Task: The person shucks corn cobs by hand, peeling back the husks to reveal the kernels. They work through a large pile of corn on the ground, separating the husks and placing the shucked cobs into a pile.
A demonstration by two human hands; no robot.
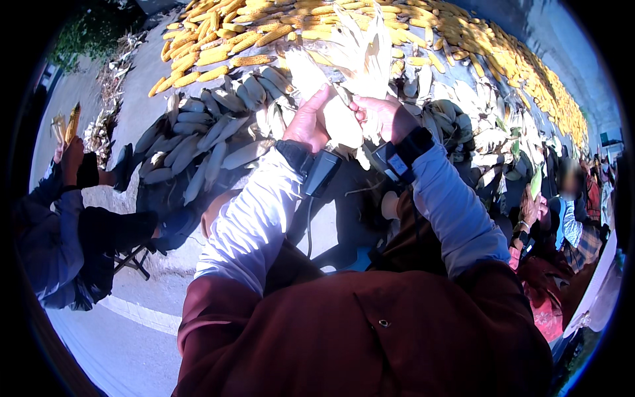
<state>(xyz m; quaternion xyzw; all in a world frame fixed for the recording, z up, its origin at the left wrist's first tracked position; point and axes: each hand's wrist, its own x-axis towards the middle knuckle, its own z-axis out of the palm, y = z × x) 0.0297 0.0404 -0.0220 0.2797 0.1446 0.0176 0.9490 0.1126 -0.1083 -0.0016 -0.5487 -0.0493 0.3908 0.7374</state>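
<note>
A pale ear of corn (342, 124) in its husk is between my hands, above the heap of unpeeled ears. My left hand (308, 126) is closed around its left side, the thumb lying along it and pointing up. At its right side my right hand (385, 115) pinches the husk, with thumb and bent fingers together. Long white husk leaves (368, 56) stand up and spread above the hands, very bright in the sun. Whether any kernels are bare is lost in the glare.
Unpeeled ears (188, 135) lie heaped just beyond my knees. Farther off spread many bare yellow cobs (258, 33). On the left, a co-worker's hand (71, 155) holds a yellow cob with husk attached. Other people sit close at right, one co-worker's hand (529, 208) near a greenish ear.
</note>
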